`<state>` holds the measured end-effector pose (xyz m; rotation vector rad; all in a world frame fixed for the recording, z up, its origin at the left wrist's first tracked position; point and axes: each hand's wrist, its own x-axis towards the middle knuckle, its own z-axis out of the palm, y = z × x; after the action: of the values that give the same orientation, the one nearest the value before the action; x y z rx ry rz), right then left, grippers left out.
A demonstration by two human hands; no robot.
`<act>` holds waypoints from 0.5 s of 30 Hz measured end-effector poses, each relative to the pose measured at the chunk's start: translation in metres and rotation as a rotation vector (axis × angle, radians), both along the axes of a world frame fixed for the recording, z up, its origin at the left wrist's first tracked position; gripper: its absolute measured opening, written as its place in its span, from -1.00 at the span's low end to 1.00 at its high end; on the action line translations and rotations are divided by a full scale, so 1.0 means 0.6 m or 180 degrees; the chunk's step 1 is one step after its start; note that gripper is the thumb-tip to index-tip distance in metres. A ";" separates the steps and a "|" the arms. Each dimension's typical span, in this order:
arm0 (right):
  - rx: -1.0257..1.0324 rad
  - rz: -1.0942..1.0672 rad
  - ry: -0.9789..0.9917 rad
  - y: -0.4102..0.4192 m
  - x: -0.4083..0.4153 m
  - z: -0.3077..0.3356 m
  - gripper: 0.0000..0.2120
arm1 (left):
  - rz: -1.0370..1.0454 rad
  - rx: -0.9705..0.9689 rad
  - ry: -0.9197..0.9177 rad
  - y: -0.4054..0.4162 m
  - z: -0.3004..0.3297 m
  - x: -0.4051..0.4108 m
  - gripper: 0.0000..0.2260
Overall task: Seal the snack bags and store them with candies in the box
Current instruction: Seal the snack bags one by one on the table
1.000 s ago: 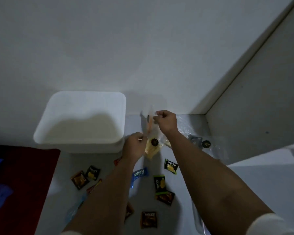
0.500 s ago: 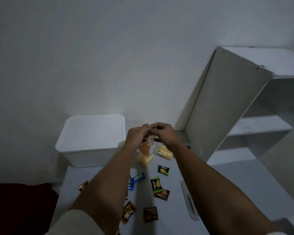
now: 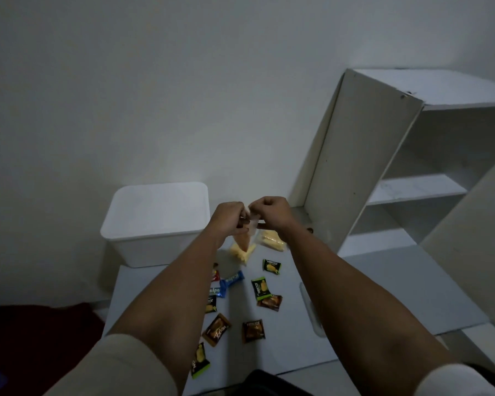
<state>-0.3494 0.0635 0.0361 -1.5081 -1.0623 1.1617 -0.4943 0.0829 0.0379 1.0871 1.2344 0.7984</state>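
Observation:
My left hand (image 3: 227, 217) and my right hand (image 3: 270, 211) meet above the white table (image 3: 292, 332), both pinching the top edge of a clear snack bag (image 3: 244, 240) with orange contents that hangs between them. Two more clear bags of yellow snacks lie under and beside it, one bag (image 3: 242, 254) below and one bag (image 3: 270, 240) to the right. The white box (image 3: 155, 224) stands at the table's back left. Several wrapped candies (image 3: 259, 287) in green, brown and blue wrappers are scattered on the table in front of me.
A white shelf unit (image 3: 383, 167) stands at the right, close to my right hand. A white wall runs behind the box. A dark red surface (image 3: 40, 338) lies at the lower left. A clear flat item (image 3: 309, 307) lies near my right forearm.
The camera has tilted up, bringing the shelf unit into view. My hands have come together on the bag's top edge and lifted it slightly off the table.

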 end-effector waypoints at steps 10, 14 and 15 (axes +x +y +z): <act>0.0173 -0.0332 -0.1360 -0.005 0.016 -0.061 -0.78 | -0.0002 0.0234 0.0958 -0.018 -0.045 0.013 -0.74; 0.0235 0.0053 -0.1397 0.005 0.035 -0.078 -0.81 | 0.0160 0.0269 0.1166 -0.008 -0.055 0.034 -0.75; 0.0282 0.0072 -0.1389 0.008 0.042 -0.083 -0.86 | 0.0190 0.0267 0.1227 -0.005 -0.057 0.043 -0.74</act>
<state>-0.3242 0.0682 -0.0138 -1.7250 -1.4027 0.8029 -0.4687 0.0798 0.0037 1.3193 1.5723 0.7101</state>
